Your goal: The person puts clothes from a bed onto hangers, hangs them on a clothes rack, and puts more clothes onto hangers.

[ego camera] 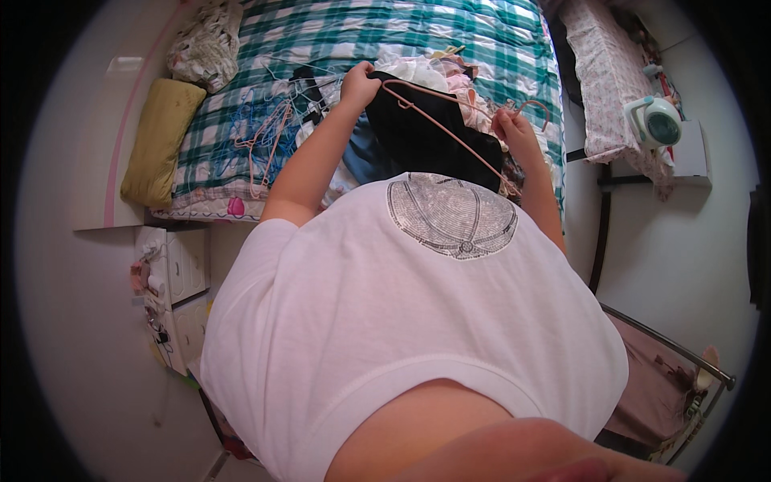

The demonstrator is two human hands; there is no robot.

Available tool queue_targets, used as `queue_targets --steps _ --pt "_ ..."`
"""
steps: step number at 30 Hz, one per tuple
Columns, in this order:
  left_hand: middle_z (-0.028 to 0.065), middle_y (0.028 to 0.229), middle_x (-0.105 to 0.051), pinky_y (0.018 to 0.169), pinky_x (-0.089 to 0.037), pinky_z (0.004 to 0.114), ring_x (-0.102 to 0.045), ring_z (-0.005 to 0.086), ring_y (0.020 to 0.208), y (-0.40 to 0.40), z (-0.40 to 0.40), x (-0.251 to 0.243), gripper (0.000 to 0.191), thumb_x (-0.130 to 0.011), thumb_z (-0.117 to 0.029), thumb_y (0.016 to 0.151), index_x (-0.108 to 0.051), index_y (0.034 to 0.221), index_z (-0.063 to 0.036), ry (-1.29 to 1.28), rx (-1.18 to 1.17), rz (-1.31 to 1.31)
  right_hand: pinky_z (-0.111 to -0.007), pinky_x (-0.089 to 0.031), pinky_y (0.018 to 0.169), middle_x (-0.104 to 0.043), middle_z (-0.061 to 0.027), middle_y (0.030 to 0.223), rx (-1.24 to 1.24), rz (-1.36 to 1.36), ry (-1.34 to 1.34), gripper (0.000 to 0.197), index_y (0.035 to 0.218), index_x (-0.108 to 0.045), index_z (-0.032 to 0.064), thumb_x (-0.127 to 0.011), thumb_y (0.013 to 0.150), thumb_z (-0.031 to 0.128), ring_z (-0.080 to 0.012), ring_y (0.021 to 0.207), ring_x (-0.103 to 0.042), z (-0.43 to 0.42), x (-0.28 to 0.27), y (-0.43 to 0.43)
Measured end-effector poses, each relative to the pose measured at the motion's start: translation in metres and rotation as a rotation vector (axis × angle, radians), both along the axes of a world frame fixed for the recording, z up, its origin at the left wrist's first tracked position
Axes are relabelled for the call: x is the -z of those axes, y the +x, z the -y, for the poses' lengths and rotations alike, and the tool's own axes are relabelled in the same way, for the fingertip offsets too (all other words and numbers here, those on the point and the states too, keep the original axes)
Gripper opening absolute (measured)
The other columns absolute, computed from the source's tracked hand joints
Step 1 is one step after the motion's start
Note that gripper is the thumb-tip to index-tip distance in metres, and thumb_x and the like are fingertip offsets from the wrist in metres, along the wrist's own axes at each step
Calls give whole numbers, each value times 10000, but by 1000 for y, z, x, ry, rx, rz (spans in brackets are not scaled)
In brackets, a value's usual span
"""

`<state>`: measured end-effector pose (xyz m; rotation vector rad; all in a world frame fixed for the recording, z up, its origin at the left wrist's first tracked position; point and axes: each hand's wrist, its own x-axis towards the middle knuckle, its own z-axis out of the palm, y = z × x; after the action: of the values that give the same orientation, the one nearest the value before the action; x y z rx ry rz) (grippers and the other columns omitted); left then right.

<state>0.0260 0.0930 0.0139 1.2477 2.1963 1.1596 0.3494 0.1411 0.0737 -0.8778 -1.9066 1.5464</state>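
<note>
A black garment [421, 123] hangs from my left hand [361, 86], which pinches its upper corner. In my right hand [512, 125] is a pink clothes hanger [452, 129], gripped near the base of its hook. The hanger lies slanted in front of the black cloth, its far end close to my left fingers. Whether that end is inside the garment I cannot tell. Behind and below are a dark blue garment [365, 147] and a heap of white and pink clothes [415, 71] on the bed.
Blue hangers [232, 129] and a few pink hangers [265, 144] lie tangled on the green plaid bedding [337, 27]. A mustard-yellow pillow [161, 141] and crumpled patterned fabric [208, 48] sit at the bed's left edge. Right of the bed, a small fan [659, 123] stands by a cloth-covered table [602, 90].
</note>
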Motion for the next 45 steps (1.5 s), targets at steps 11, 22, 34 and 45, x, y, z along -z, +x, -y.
queue_targets --steps 11,22,34,45 --pt "142 875 -543 686 -431 338 -536 276 778 88 6 -61 242 -556 -116 642 -551 867 -29 287 669 -22 -244 -345 530 -443 -5 576 148 -12 208 366 672 -493 26 -434 889 315 -96 555 -415 13 26 -43" --pt "91 874 -590 670 -451 360 -561 288 791 50 14 -85 167 -521 -183 805 -553 929 -76 180 763 -650 -205 -222 445 -351 52 553 153 -151 244 383 626 -426 71 -370 918 313 -36 490 -283 -1 13 -37" --pt "107 886 -584 661 -448 347 -556 294 805 60 5 -90 183 -546 -189 797 -561 924 -58 340 572 -489 -377 -333 772 -492 -117 890 616 -89 1030 302 956 -451 40 -594 718 157 -281 855 -466 14 -14 -89" --pt "143 837 -583 634 -444 324 -567 297 752 49 11 -105 186 -567 -155 789 -560 910 -14 564 420 -437 -343 -410 800 -529 -219 1028 44 -162 308 484 1091 -430 -14 -644 716 204 -308 939 -532 41 68 -114"
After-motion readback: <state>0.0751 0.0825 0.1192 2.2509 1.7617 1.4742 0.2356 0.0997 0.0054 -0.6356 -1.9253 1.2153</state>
